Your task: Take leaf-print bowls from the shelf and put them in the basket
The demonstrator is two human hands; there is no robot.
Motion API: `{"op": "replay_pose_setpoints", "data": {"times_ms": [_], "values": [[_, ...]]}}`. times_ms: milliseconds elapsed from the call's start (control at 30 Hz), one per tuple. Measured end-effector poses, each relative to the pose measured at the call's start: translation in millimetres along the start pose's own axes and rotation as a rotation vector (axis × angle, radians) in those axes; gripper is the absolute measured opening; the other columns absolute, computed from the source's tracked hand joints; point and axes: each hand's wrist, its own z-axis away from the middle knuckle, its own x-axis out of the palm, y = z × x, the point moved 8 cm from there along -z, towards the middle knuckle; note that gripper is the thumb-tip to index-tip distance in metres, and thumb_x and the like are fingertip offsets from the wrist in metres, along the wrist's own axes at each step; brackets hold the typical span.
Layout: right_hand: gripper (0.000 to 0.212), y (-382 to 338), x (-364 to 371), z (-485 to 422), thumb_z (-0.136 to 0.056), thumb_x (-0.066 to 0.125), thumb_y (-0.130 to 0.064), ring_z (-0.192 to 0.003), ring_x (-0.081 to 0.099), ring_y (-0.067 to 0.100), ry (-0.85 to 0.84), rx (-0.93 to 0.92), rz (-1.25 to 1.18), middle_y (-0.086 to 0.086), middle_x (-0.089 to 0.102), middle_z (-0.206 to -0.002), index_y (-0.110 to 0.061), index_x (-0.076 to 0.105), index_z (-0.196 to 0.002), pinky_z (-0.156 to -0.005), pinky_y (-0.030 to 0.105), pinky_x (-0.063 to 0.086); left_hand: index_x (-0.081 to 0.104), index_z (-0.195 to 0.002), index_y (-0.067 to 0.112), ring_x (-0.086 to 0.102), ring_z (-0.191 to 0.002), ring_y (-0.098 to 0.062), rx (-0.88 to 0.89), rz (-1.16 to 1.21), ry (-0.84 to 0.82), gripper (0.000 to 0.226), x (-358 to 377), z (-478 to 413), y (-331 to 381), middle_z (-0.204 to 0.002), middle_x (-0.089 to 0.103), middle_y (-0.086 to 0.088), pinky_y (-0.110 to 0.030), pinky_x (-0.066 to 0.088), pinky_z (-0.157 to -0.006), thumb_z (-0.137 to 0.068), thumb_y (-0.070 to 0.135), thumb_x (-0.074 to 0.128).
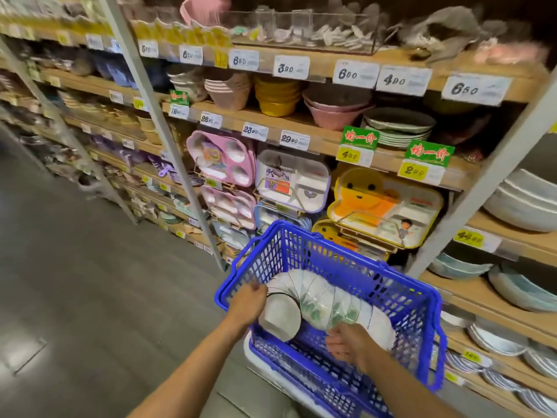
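A long stack of white leaf-print bowls [325, 303] lies on its side inside the blue plastic basket [401, 285], curving from the left wall toward the right. My left hand [248, 301] grips the stack's left end, where the bottom of the end bowl faces me. My right hand [346, 342] holds the stack from below near its right half, fingers curled under the bowls. Both forearms reach in from the bottom of the view.
Wooden shelves with price tags run along the right and back. Children's divided trays [382, 203] hang just behind the basket. Stacked plates and bowls [524, 203] fill the shelves at the right. A grey upright post [482, 188] stands beside the basket. Grey floor [75, 267] spreads to the left.
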Motion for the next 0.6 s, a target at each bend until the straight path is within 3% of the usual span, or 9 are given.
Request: {"op": "replay_pose_setpoints", "data": {"times_ms": [100, 167, 267, 333, 433, 600], "values": [[0.015, 3.5, 20.4, -39.9, -0.097, 0.047, -0.013, -0.061, 0.052, 0.019, -0.009, 0.063, 0.048, 0.029, 0.066, -0.096, -0.004, 0.055, -0.089, -0.053, 0.023, 0.031, 0.057, -0.081, 0.005, 0.061, -0.100, -0.035, -0.041, -0.205, -0.080, 0.027, 22.8, -40.8, -11.9, -0.100, 0.066, -0.021, -0.034, 0.043, -0.077, -0.095, 0.024, 0.044], [0.013, 10.8, 35.6, -62.5, -0.098, 0.042, -0.013, -0.070, 0.055, 0.022, -0.026, 0.126, 0.078, 0.032, 0.065, -0.108, -0.008, 0.052, -0.091, -0.054, 0.023, 0.028, 0.061, -0.091, 0.000, 0.061, -0.106, -0.038, -0.062, -0.302, -0.119, 0.029, 38.4, -64.8, -23.8, -0.106, 0.066, -0.025, -0.037, 0.046, -0.083, -0.095, 0.025, 0.046], [0.015, 24.2, 61.3, -102.2, -0.100, 0.041, -0.018, -0.083, 0.063, 0.024, -0.069, 0.199, 0.125, 0.015, 0.060, -0.098, -0.015, 0.047, -0.113, -0.052, 0.021, 0.034, 0.060, -0.119, 0.001, 0.053, -0.121, -0.041, -0.129, -0.458, -0.188, 0.038, 63.5, -100.0, -44.6, -0.126, 0.059, -0.026, -0.039, 0.043, -0.097, -0.098, 0.028, 0.043], [0.014, 25.2, 73.6, -127.5, -0.097, 0.047, -0.012, -0.066, 0.053, 0.020, -0.058, 0.186, 0.177, 0.012, 0.054, -0.085, -0.011, 0.049, -0.110, -0.045, 0.019, 0.034, 0.053, -0.130, 0.003, 0.051, -0.125, -0.037, -0.181, -0.502, -0.225, 0.042, 75.7, -116.8, -60.2, -0.133, 0.056, -0.023, -0.035, 0.040, -0.097, -0.099, 0.028, 0.042], [0.014, 32.0, 94.3, -160.2, -0.092, 0.051, -0.007, -0.070, 0.050, 0.021, -0.052, 0.170, 0.269, 0.012, 0.054, -0.082, 0.001, 0.060, -0.099, -0.055, 0.024, 0.035, 0.049, -0.132, -0.001, 0.053, -0.124, -0.034, -0.321, -0.459, -0.277, 0.046, 95.4, -136.1, -90.5, -0.134, 0.056, -0.021, -0.032, 0.041, -0.096, -0.097, 0.029, 0.045], [0.029, 46.8, 109.9, -186.2, -0.093, 0.050, -0.007, -0.089, 0.052, 0.023, -0.035, 0.219, 0.280, 0.015, 0.059, -0.100, 0.007, 0.058, -0.117, -0.071, 0.027, 0.039, 0.038, -0.137, -0.002, 0.052, -0.125, -0.033, -0.442, -0.429, -0.327, 0.053, 116.0, -148.6, -119.1, -0.135, 0.054, -0.019, -0.033, 0.041, -0.099, -0.097, 0.031, 0.045]]}}
